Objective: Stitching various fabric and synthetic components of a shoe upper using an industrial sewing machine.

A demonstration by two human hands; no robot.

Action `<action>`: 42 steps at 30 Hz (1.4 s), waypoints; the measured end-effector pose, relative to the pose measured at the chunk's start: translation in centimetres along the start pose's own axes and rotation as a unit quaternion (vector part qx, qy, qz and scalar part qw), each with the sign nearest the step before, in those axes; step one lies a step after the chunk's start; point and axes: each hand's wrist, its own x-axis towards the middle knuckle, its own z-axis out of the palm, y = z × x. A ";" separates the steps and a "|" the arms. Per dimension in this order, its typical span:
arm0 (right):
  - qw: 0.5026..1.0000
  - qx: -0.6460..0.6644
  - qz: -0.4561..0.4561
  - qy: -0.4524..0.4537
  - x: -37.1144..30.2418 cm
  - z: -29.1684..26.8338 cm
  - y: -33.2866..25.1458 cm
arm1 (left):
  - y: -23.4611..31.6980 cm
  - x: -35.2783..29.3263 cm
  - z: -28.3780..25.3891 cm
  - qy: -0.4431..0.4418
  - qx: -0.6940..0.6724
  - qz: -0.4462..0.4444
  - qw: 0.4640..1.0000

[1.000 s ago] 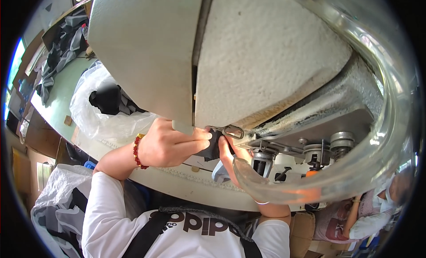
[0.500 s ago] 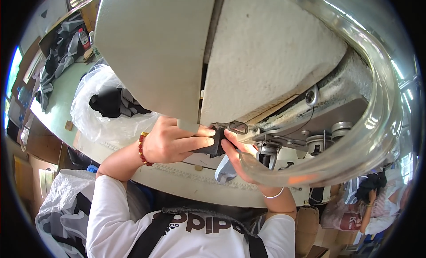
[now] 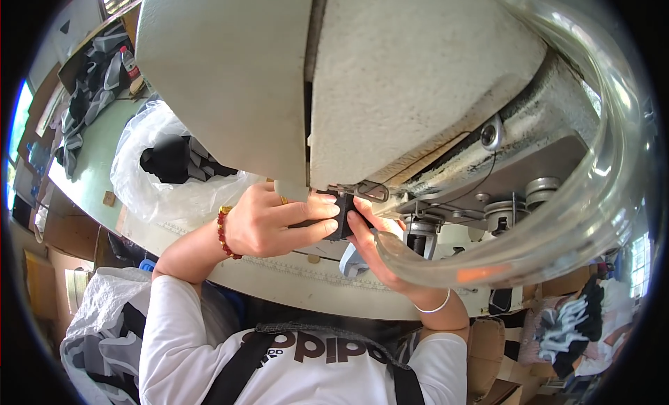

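A large cream sewing machine [image 3: 425, 78] fills the upper middle, its head hanging over both hands. Under it is a small black fabric piece [image 3: 343, 220]. My left hand [image 3: 268, 220] is closed on the fabric's left side, thumb and fingers pressed to it near the needle area. From the right, my right hand [image 3: 376, 248] grips the other edge of the same piece, fingertips close to the left ones. A grey-blue cloth part [image 3: 352, 261] shows below, beside my right hand. The machine head hides the needle and the fabric's far end.
A clear plastic bag [image 3: 139, 189] with black and grey cloth lies at the left on the table [image 3: 293, 276]. A thick transparent guard [image 3: 488, 266] curves round the right. More garments [image 3: 90, 91] and a bottle [image 3: 129, 62] sit far left. Another cloth bag [image 3: 104, 293] stands lower left.
The black fabric is turned more upright between my hands, with its lower edge less exposed. The view has shifted slightly. A co-worker's arm at far right is no longer visible over the cloth pile.
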 end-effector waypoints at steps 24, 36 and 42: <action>0.997 0.067 0.007 0.033 -0.1 1.0 -0.4 | 1.5 0.4 -0.4 0.014 -0.146 -0.253 0.956; 0.989 0.122 0.083 -0.007 -0.5 1.1 -0.4 | 1.8 0.5 -0.2 -0.031 -0.050 -0.115 0.992; 0.976 0.099 0.184 -0.056 -0.6 0.7 -0.5 | 0.8 0.9 -0.1 0.026 -0.006 -0.080 0.996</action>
